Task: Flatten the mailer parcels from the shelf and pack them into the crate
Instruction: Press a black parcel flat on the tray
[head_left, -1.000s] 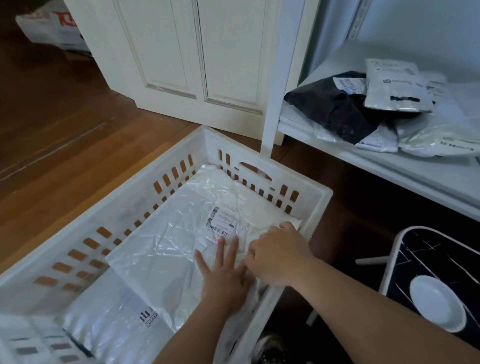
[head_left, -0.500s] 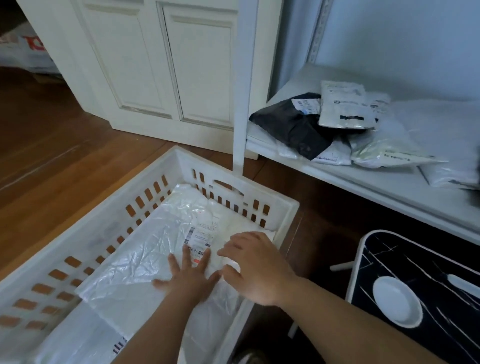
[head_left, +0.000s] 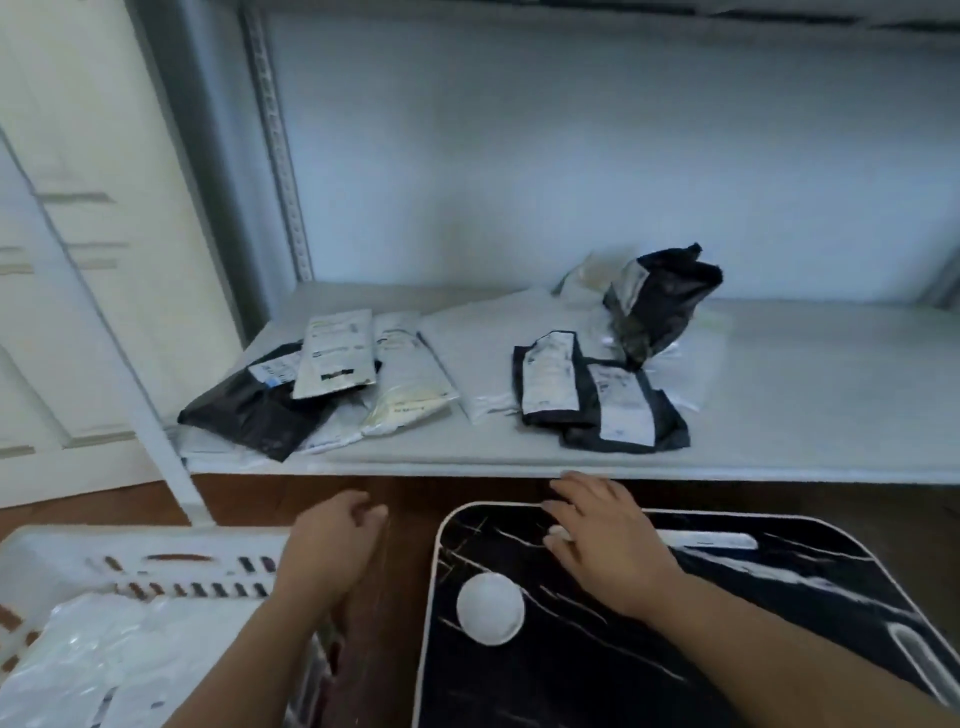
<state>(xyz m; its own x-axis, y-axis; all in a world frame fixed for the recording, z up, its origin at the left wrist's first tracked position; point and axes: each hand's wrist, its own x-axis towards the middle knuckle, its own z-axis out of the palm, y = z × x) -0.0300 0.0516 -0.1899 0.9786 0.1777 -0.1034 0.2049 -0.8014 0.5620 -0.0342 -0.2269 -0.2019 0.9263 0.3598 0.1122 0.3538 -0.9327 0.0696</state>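
Just two bare forearms here, no sleeves, no watch or rings on the left hand (head_left: 332, 551) or right hand (head_left: 605, 540).

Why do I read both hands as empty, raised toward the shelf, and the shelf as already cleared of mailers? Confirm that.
One part is wrong. The head view shows the left hand and right hand empty and raised toward the shelf, but the shelf is not cleared: black mailers and white mailers lie on it.
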